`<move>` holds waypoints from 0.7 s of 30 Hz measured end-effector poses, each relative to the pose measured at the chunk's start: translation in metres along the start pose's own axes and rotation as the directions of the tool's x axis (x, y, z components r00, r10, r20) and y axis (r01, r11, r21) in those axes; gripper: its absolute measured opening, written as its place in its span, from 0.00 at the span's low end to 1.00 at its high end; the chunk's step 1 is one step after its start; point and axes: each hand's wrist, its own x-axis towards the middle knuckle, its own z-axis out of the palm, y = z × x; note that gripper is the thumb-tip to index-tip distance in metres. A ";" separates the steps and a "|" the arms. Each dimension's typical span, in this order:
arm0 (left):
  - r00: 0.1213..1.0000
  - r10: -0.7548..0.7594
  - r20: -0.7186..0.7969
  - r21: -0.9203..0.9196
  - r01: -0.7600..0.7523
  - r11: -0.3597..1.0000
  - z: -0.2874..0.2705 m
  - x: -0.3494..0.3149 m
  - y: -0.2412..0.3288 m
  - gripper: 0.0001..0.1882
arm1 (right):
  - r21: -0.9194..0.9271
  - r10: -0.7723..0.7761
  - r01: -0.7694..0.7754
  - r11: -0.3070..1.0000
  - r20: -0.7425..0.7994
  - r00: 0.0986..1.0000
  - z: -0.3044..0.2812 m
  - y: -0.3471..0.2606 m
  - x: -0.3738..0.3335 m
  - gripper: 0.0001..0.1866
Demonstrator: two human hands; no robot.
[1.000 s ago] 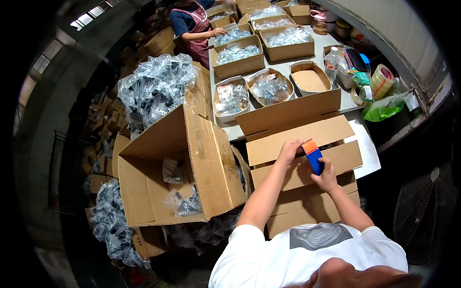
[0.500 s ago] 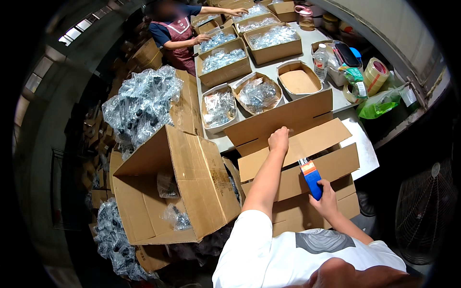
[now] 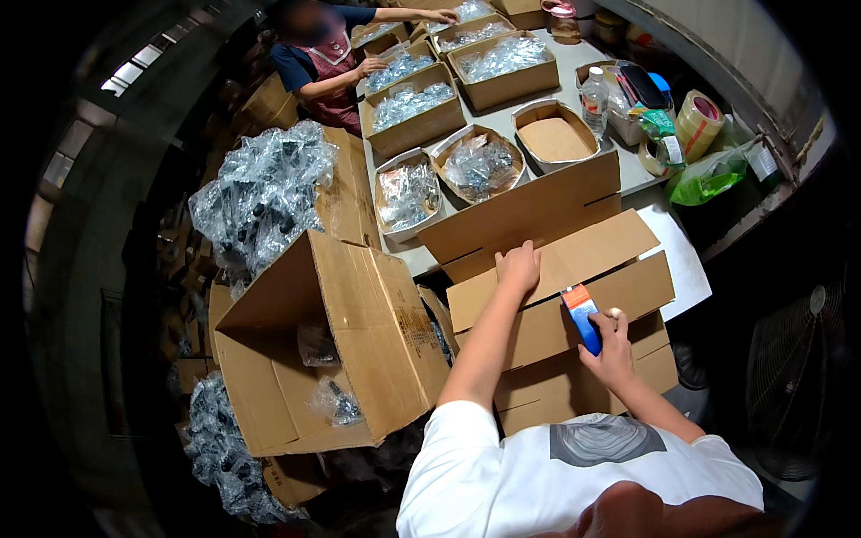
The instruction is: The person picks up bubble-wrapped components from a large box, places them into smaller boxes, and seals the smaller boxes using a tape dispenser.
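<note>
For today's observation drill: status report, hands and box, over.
Left hand flat on box flap. Right hand grips blue tape dispenser at seam. Nothing in the way.

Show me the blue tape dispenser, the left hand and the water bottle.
blue tape dispenser (image 3: 583, 318), head view, its body.
left hand (image 3: 518, 266), head view, its back.
water bottle (image 3: 595, 101), head view, its middle.

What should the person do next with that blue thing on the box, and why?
Probably draw the blue tool on along the seam of the box. The right hand holds it against the flaps, and the left hand presses the flaps flat, so the box looks steadied for that stroke. Whether it cuts or tapes cannot be told.
</note>
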 end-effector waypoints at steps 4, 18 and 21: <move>0.937 0.305 -0.168 0.174 -0.277 0.945 0.039 -0.099 0.008 0.42 | 0.011 -0.006 0.006 1.000 -0.004 1.000 -0.010 -0.008 0.004 0.30; 0.995 0.055 -0.080 0.169 -0.041 0.985 0.070 -0.133 0.035 0.62 | -0.078 0.000 0.010 0.997 0.127 0.992 -0.002 -0.002 -0.023 0.30; 0.999 0.015 -0.051 0.131 -0.008 0.991 0.065 -0.130 0.027 0.65 | -0.033 -0.134 0.142 0.989 0.175 0.975 -0.014 0.022 -0.075 0.28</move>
